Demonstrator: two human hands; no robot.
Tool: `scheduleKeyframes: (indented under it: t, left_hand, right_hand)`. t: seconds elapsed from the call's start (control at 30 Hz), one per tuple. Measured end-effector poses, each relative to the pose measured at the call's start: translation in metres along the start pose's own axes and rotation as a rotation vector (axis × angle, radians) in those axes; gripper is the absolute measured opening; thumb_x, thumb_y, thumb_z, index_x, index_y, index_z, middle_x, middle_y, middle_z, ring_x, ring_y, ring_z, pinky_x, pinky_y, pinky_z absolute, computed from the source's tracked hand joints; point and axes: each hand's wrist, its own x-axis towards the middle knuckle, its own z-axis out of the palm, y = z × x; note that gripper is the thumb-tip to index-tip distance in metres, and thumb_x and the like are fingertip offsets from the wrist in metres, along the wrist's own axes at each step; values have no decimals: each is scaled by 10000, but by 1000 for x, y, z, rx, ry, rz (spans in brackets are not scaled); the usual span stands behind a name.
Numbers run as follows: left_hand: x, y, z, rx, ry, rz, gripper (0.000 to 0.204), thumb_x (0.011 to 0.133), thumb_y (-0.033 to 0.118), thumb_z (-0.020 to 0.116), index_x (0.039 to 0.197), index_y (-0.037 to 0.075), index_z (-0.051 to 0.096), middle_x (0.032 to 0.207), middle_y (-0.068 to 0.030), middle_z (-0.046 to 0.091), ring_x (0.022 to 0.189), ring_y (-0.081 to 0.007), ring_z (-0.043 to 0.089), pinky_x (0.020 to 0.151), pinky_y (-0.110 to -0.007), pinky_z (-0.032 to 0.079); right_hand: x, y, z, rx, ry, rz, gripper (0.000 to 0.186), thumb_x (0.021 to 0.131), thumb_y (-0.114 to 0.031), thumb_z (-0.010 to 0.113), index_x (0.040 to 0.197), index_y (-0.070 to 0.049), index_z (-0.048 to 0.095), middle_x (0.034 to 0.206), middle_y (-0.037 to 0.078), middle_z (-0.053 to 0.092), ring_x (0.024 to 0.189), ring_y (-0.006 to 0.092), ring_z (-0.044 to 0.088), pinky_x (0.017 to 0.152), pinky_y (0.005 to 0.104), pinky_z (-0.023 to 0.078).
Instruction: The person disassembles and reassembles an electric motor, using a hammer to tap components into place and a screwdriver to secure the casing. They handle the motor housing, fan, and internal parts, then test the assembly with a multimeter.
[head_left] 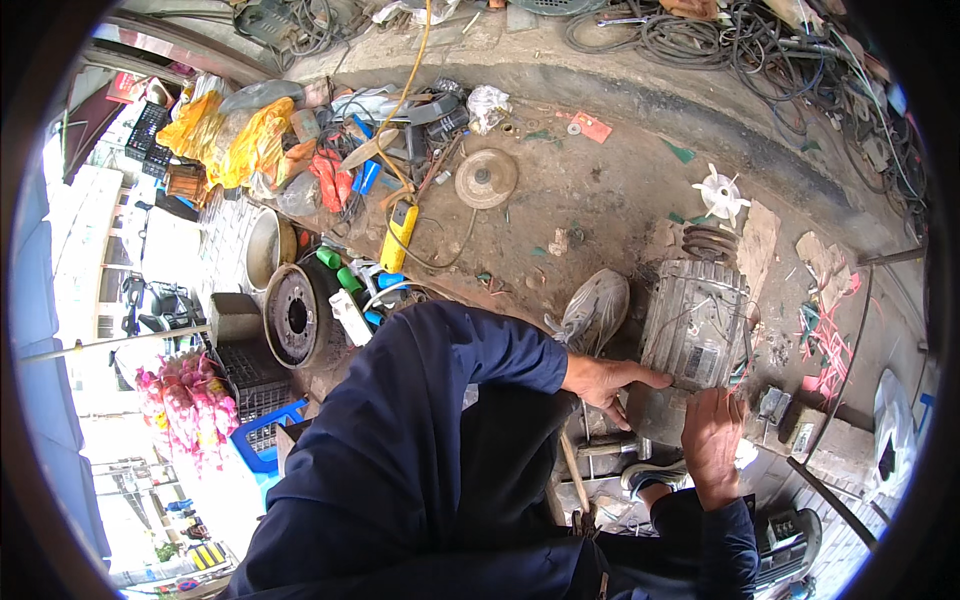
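Left hand [602, 381] spread open, thumb against the grey ribbed metal motor [697, 325]; right hand [711, 440] curled at its near end, grip unclear! White plastic fan [721, 194] near the floor's [590, 180] curb edge.

1. A repair workshop, by the look of it, cluttered and grimy.
2. A finned motor [690, 325] sits on the dirt-stained floor [600, 215], with a white fan [721, 195] near it.
3. Tangled cables [690, 42] heap up at the upper right; pink wire scraps [826, 345] litter the right.
4. At left, a yellow control box [397, 242], bags [255, 140] and a wheel [294, 318] crowd together.
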Motion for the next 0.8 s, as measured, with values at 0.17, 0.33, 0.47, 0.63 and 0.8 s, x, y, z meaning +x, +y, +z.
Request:
scheduleKeyframes:
  t: [0.17,0.33,0.47,0.63,0.8]
  left_hand:
    - [5,-2,-3,-38,23,-22,751,922,552,750,1497,133,508,1493,-144,533,1312,-351,582,1024,-554,557]
    - [2,0,-3,-46,3,-34,750,922,538,755,1512,156,493,1543,-128,480,1353,-355,546,1022,-564,558]
    - [1,-1,-1,-20,34,-11,774,923,548,749,1533,166,464,1574,-145,443,1356,-372,549,1057,-564,538]
    - [6,-2,-4,-22,2,7,742,932,526,750,1522,167,481,1573,-120,452,1330,-380,573,998,-561,575]
    - [11,-4,-7,-34,13,-17,719,940,531,742,1512,171,495,1537,-99,491,1296,-369,601,964,-547,596]
  right_hand:
    - [3,-3,-6,32,17,-25,118,893,-60,663,880,-23,552,864,186,563,853,372,594,776,482,435]
    - [3,-3,-4,80,40,-11,76,914,-46,627,900,-16,559,882,188,558,839,393,570,794,493,435]
    - [2,-2,-1,77,19,31,91,920,-59,643,909,-18,563,882,176,560,843,387,571,780,487,426]
    - [1,0,1,80,29,21,99,930,-68,641,913,-17,558,881,177,556,851,391,566,786,488,419]
    - [1,2,4,39,-5,41,128,944,-98,632,888,-22,546,880,176,556,859,384,571,790,491,420]
